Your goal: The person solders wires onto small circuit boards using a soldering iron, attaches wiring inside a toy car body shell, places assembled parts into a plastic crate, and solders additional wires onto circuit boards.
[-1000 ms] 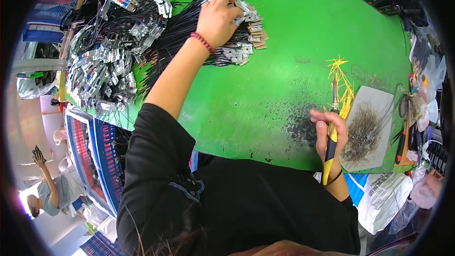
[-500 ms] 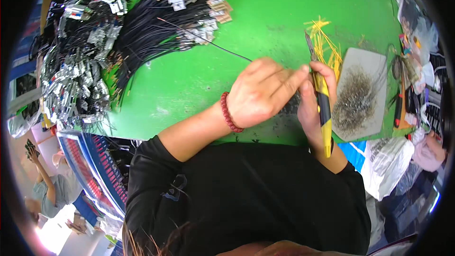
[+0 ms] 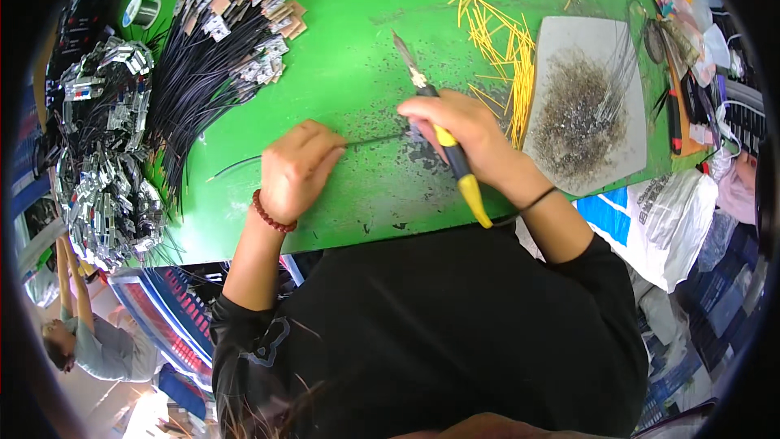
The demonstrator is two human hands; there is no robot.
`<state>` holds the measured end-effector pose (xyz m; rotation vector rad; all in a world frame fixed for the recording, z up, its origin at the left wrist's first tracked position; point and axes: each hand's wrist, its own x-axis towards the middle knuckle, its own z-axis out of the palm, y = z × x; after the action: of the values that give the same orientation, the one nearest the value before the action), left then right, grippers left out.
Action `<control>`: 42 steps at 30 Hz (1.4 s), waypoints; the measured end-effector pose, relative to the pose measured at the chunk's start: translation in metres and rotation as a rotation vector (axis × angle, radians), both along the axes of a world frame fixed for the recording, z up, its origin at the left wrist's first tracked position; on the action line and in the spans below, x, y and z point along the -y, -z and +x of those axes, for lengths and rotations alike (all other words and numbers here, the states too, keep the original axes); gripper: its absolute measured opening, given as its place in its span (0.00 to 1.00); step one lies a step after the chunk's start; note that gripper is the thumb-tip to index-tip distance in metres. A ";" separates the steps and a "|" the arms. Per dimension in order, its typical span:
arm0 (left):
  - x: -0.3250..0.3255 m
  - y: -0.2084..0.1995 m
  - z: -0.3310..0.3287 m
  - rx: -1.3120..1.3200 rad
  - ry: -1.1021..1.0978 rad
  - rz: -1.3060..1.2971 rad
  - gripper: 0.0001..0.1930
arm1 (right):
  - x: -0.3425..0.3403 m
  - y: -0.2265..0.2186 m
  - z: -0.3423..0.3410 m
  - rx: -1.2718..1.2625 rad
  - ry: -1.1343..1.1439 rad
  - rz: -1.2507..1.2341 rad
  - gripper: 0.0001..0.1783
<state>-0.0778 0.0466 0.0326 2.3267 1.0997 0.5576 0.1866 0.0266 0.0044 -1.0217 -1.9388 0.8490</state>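
My left hand is closed around a thin black cable above the green table. One cable end sticks out to the left of this hand. The other end runs to my right hand, where a small greyish piece shows at the fingertips; I cannot make out its details. My right hand also grips a pair of pliers with yellow-and-black handles. Their slim pointed jaws aim away from me, up and to the left, and touch nothing.
Bundled black cables with tagged ends lie at the left, beside a heap of metal connectors and a wire spool. Yellow thin tubes are scattered near a grey board bearing dark debris. A person is at lower left.
The view has shifted. My hands, close together before, are now apart, with the left one farther left and the cable stretched between them. The pliers have tilted leftward.
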 end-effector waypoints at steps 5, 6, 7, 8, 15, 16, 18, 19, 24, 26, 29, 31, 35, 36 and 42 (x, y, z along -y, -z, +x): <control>-0.011 -0.003 0.016 -0.050 -0.039 0.148 0.10 | -0.002 -0.005 0.008 0.093 0.190 0.204 0.19; -0.013 -0.003 0.023 -0.020 0.023 0.144 0.10 | 0.003 -0.023 0.018 0.038 0.259 0.182 0.18; -0.015 -0.005 0.034 0.012 0.089 0.139 0.10 | 0.010 -0.028 0.033 0.080 0.391 0.235 0.15; -0.020 -0.010 0.052 0.036 0.188 0.098 0.09 | 0.014 -0.027 0.048 -0.220 0.447 0.188 0.13; -0.061 0.014 0.184 0.091 0.703 0.334 0.13 | 0.070 -0.044 0.122 -0.276 0.784 -0.062 0.13; -0.063 0.021 0.188 0.090 0.709 0.332 0.13 | 0.076 -0.041 0.125 -0.265 0.797 -0.046 0.13; -0.068 0.030 0.186 0.064 0.759 0.360 0.12 | 0.083 -0.034 0.132 -0.300 0.784 -0.019 0.13; -0.075 0.027 0.181 0.033 0.824 0.335 0.15 | 0.088 -0.033 0.134 -0.289 0.781 -0.006 0.13; -0.090 -0.015 0.139 -0.020 0.415 0.358 0.13 | 0.090 -0.026 0.147 -0.301 0.752 0.012 0.13; -0.084 -0.017 0.129 0.015 0.312 0.336 0.09 | 0.086 -0.024 0.146 -0.297 0.772 -0.031 0.15; -0.069 -0.014 0.126 0.005 0.332 0.187 0.07 | 0.085 -0.022 0.146 -0.281 0.780 -0.067 0.20; -0.061 -0.011 0.134 0.008 0.375 0.115 0.07 | 0.087 -0.022 0.150 -0.287 0.729 -0.090 0.25; -0.056 -0.004 0.153 0.009 0.435 0.114 0.07 | 0.094 -0.026 0.156 -0.333 0.757 -0.123 0.39; -0.056 0.001 0.155 -0.028 0.423 0.104 0.07 | 0.097 -0.028 0.158 -0.301 0.779 -0.115 0.41; -0.050 0.008 0.155 -0.154 0.431 0.222 0.06 | 0.130 -0.015 0.197 -0.491 1.066 0.051 0.31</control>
<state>0.0770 0.0968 0.0247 2.7309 0.5864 0.3545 0.3839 -0.1037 0.0196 -1.4181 -0.7892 0.3559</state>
